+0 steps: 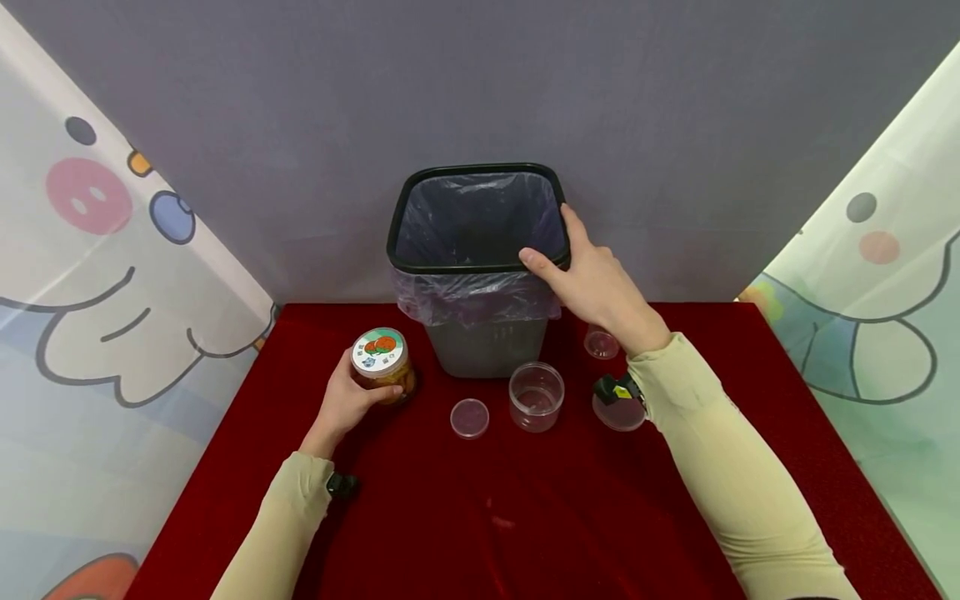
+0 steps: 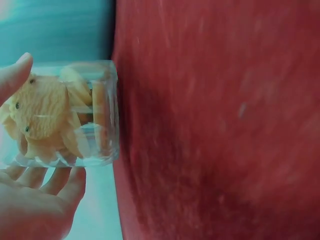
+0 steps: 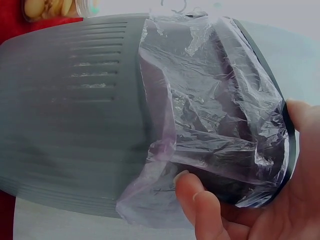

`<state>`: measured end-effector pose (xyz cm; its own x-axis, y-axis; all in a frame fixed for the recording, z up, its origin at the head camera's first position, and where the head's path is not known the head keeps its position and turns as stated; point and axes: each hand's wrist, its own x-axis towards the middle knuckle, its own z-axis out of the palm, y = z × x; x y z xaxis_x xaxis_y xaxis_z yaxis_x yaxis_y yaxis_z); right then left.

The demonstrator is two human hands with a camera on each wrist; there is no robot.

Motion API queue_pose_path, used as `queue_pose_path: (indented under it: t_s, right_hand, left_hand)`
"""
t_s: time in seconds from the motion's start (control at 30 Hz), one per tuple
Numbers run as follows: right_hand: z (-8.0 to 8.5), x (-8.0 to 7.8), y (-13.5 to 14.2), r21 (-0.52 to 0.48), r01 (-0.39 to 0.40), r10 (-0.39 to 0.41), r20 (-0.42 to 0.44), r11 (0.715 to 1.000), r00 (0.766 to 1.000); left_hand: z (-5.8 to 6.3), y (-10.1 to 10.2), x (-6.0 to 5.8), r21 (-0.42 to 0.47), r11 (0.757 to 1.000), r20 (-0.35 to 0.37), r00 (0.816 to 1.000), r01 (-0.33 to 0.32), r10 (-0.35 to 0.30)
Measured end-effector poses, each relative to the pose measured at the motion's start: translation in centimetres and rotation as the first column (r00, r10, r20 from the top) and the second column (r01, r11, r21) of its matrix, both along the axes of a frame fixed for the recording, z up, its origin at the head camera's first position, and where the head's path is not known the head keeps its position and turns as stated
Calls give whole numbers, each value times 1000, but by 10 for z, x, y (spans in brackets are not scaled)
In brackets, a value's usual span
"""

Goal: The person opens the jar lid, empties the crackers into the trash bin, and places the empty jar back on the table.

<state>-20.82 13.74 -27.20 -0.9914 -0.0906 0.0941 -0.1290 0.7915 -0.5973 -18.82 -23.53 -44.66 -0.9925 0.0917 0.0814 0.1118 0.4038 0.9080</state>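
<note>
My left hand (image 1: 347, 398) grips a clear plastic jar of cookies (image 1: 381, 357) by its sides, left of the bin. The jar stands upright, with a white and green label picturing orange fruit on its lid. Pale yellow cookies (image 2: 45, 107) show through its wall in the left wrist view; I cannot tell whether its base touches the cloth. My right hand (image 1: 600, 287) holds the black rim of a grey trash bin (image 1: 487, 348) at its right front corner, thumb over the top edge. A thin translucent bag (image 3: 200, 100) lines the bin and folds down outside.
In front of the bin are an open clear jar (image 1: 537, 398) and a small round clear lid (image 1: 469, 418). A larger clear disc (image 1: 621, 415) and a small clear container (image 1: 601, 343) lie by the right forearm. Red cloth (image 1: 450, 517) covers the table; a grey wall rises behind.
</note>
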Motion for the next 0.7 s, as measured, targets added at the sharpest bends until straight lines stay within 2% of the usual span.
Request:
queue_pose_path:
  t_s: [0.13,0.2,0.37,0.47,0.57,0.7]
  right_hand:
    - [0,-1,0,-4,0,0,1,1000,1000]
    - [0,-1,0,-4,-2,2,0,1000,1000]
    - [0,-2,0,-6,-4,4,0,1000,1000]
    - [0,-2,1,-6,-2,2,4,1000,1000]
    - [0,-2,0,-4,1,-1,4,1000,1000]
    - [0,-2,0,-1,3,-3,3,1000,1000]
  left_hand:
    - [-9,3,8,-7,999,-41,998,45,-45]
    - [-9,7,15,-4,998,-48,997,68,-68]
    - [21,31,43,3,991,-40,990,133,-133]
    - [28,43,53,-12,986,-56,984,169,-169]
    - [20,52,56,-23,977,-63,975,211,-212]
    - [4,65,58,-45,954,-76,951,297,-299]
